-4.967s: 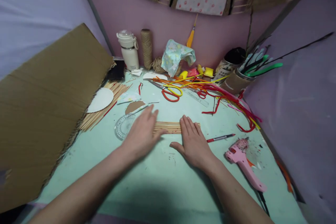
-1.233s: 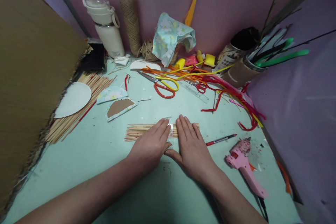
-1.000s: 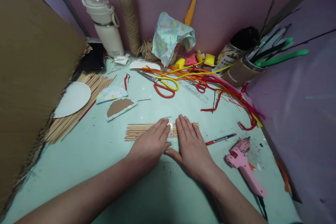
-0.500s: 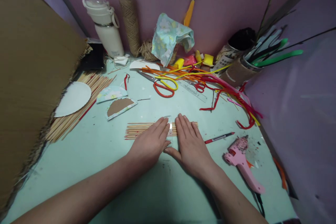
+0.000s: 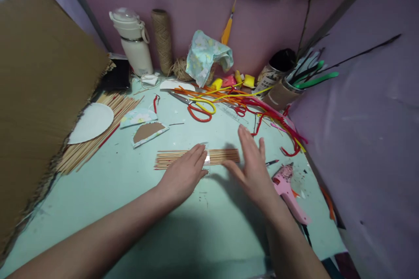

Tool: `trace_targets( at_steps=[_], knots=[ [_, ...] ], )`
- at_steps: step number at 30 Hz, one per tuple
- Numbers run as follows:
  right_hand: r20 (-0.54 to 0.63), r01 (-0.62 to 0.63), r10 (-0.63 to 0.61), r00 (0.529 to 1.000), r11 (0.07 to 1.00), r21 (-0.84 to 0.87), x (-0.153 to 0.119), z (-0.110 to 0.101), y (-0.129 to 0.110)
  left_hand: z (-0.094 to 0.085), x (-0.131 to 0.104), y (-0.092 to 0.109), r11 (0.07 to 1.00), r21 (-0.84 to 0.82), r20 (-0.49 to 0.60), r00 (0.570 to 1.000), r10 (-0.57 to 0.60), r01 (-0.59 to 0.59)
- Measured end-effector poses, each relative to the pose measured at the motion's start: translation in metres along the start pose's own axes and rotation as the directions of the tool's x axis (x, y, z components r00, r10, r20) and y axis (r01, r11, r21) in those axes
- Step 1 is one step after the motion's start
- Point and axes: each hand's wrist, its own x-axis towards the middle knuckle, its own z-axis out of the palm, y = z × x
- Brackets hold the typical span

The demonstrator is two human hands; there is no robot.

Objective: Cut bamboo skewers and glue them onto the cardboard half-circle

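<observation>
A flat row of thin wooden sticks [image 5: 224, 156] lies crosswise on the pale green table, with a strip of clear tape [image 5: 207, 157] across its middle. My left hand [image 5: 183, 172] lies flat over the sticks just left of the tape, fingers stretched out and holding nothing. Above and beyond the right end of the row, my right hand [image 5: 253, 168] is raised with thumb and fingers apart, nothing in it. The pen [image 5: 272, 162] and the pink glue gun [image 5: 290, 194] are partly behind or beside my right hand and wrist.
Scissors [image 5: 196, 109], coloured pipe cleaners [image 5: 225, 93] and a flowered cloth [image 5: 204, 56] lie toward the wall. At the left are a cardboard sheet [image 5: 42, 74], more sticks [image 5: 94, 146] and a white oval [image 5: 94, 122]. Two fabric-edged half-round pieces [image 5: 149, 133] sit nearby.
My right hand has lifted off the sticks and moved right, its fingers spreading. My left hand stays on the row. The camera view has shifted, showing more of the wall.
</observation>
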Motion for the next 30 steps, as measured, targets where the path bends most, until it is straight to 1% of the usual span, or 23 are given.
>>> trace_targets(
  at_steps=[2, 4, 8, 14, 16, 19, 22, 25, 30],
  knots=[
    [-0.116, -0.035, 0.038, 0.993, 0.999, 0.027, 0.0, -0.017, 0.004, -0.002, 0.001, 0.001, 1.0, 0.001, 0.012, 1.0, -0.015, 0.015],
    [-0.192, -0.05, 0.058, 0.98, 0.998, 0.049, -0.002, -0.032, 0.008, -0.003, 0.001, 0.002, 1.0, -0.004, 0.024, 0.999, -0.029, 0.029],
    [-0.261, -0.058, 0.075, 0.962, 0.996, 0.07, -0.008, -0.051, 0.015, -0.006, 0.002, 0.003, 0.997, -0.047, 0.044, 0.997, -0.057, 0.059],
    [-0.282, -0.12, 0.135, 0.95, 0.99, 0.072, -0.013, -0.066, 0.022, -0.009, 0.003, 0.004, 0.996, -0.062, 0.055, 0.997, -0.057, 0.06],
    [-0.29, -0.122, 0.133, 0.948, 0.991, 0.055, -0.011, -0.07, 0.024, -0.01, 0.003, 0.004, 0.996, -0.059, 0.066, 0.996, -0.063, 0.067],
    [-0.294, -0.07, 0.064, 0.954, 0.998, -0.008, -0.004, -0.074, 0.028, -0.012, 0.004, 0.005, 0.996, -0.043, 0.089, 0.993, -0.071, 0.075],
    [-0.273, -0.013, -0.007, 0.962, 0.997, -0.072, 0.007, -0.077, 0.034, -0.014, 0.004, 0.006, 0.997, -0.025, 0.092, 0.994, -0.064, 0.066],
    [-0.259, 0.007, -0.036, 0.965, 0.993, -0.115, 0.018, -0.084, 0.042, -0.015, 0.004, 0.006, 0.998, -0.02, 0.091, 0.994, -0.061, 0.063],
    [-0.275, 0.007, -0.065, 0.959, 0.979, -0.205, 0.041, -0.1, 0.059, -0.014, 0.005, 0.006, 0.997, -0.038, 0.083, 0.994, -0.068, 0.071]
  ],
)
